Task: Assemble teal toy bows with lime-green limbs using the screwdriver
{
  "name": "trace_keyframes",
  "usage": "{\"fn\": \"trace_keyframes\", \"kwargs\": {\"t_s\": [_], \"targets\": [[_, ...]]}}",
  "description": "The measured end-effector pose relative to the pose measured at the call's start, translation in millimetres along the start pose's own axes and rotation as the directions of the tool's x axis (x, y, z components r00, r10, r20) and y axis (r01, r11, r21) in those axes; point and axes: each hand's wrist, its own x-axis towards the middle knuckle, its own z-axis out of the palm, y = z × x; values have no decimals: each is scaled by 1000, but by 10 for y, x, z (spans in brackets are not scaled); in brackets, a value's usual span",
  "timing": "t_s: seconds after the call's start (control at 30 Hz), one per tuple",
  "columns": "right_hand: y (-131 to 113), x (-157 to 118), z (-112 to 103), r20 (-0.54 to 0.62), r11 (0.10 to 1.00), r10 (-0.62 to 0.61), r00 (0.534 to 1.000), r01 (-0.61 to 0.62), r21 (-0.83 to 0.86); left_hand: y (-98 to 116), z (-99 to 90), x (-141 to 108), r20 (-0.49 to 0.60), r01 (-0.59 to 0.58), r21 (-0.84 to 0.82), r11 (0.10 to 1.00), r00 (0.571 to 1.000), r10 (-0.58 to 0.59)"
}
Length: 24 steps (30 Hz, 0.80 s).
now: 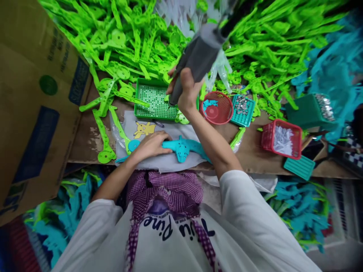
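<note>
A long turquoise plastic part [182,148] lies on a pale cloth [170,163] at the front of the bench. Over its left portion rests my left hand [154,144], fingers curled round it. My right hand [187,90] is wrapped round a dark grey power screwdriver [195,60], raised above the bench and slanting, with its narrow end down to the left. That lower end hangs over a green perforated tray [154,99]. A yellow cartoon figure [144,129] is printed on the cloth just beyond my left hand.
Bright green plastic parts [136,34] are heaped across the back. To the right stand a red round basket [217,107], a teal tray of small metal pieces [243,109] and a red basket of pale pieces [281,139]. A large cardboard box [36,105] rises at the left.
</note>
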Motion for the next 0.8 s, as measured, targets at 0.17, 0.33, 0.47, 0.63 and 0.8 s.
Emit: {"fn": "trace_keyframes", "kwargs": {"t_s": [0.17, 0.33, 0.47, 0.63, 0.8], "targets": [[338, 37, 227, 133, 992, 113, 985, -104, -76, 37, -8, -17, 19, 25, 22, 999, 999, -25], [499, 88, 343, 166, 985, 167, 972, -158, -69, 36, 0, -29, 7, 19, 19, 1000, 1000, -19], [508, 85, 347, 136, 987, 143, 980, -131, -88, 48, -6, -36, 14, 14, 8, 1000, 1000, -14], [485, 33, 340, 157, 982, 170, 973, -154, -107, 44, -3, -41, 5, 17, 15, 1000, 1000, -17], [267, 84, 364, 127, 990, 138, 982, -134, -38, 28, -9, -31, 16, 21, 6, 1000, 1000, -21]]}}
